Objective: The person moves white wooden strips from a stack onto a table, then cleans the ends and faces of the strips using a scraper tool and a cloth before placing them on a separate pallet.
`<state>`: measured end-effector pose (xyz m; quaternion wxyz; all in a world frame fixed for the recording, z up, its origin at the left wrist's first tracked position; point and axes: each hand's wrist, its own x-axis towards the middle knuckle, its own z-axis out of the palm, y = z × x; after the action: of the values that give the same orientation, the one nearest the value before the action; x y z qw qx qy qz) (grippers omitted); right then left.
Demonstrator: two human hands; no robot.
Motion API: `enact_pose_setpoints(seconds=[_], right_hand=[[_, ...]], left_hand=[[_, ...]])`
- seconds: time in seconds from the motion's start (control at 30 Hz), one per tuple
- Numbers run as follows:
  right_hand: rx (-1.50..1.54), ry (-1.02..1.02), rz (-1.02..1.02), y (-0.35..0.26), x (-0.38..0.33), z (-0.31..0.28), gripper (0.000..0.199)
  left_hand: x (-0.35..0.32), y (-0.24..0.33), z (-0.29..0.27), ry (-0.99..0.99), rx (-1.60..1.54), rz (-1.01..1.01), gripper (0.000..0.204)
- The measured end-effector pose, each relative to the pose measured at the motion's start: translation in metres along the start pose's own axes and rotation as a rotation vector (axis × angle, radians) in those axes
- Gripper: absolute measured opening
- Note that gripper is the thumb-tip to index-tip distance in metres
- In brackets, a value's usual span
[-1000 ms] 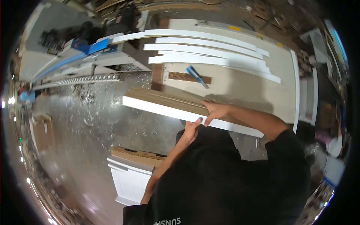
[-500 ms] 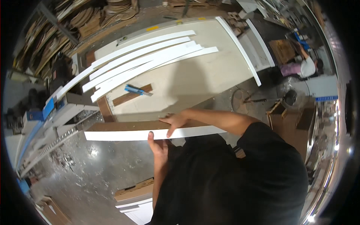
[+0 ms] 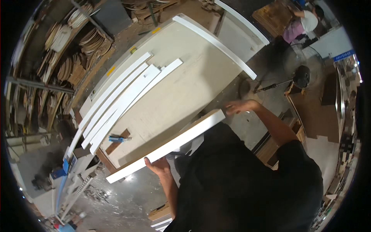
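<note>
White board (image 3: 166, 147), long and flat, held out over the near edge of my big pale worktable (image 3: 193, 77). My left hand (image 3: 157, 167) grips it from underneath near the lower end, fingers curled on the edge. My right hand (image 3: 241, 106) sits at the far end, fingers loosely spread. More white strips (image 3: 123, 98) lie on the table.

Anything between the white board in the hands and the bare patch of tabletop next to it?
Nothing visible. The white board is in the left hand, with the right hand at its far end. The tabletop beside it is bare; the white strips and blue tool lie further left.
</note>
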<state>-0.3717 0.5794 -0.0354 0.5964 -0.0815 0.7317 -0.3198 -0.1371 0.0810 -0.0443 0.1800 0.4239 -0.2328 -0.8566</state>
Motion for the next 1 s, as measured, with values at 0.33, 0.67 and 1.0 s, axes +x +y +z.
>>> enact_pose_setpoints(seconds=[0.33,0.67,1.0], right_hand=[[0.962,0.455,-0.349,0.035,0.030,-0.099,0.049],[0.882,0.517,-0.397,0.061,0.037,-0.168,0.041],[0.903,0.533,-0.351,0.097,0.058,-0.152,0.045]], left_hand=[[0.037,-0.162,0.115,0.088,-0.100,-0.158,0.104],[0.052,-0.197,0.139,-0.018,0.039,-0.295,0.117],[0.039,-0.156,0.137,-0.148,0.484,-0.450,0.111]])
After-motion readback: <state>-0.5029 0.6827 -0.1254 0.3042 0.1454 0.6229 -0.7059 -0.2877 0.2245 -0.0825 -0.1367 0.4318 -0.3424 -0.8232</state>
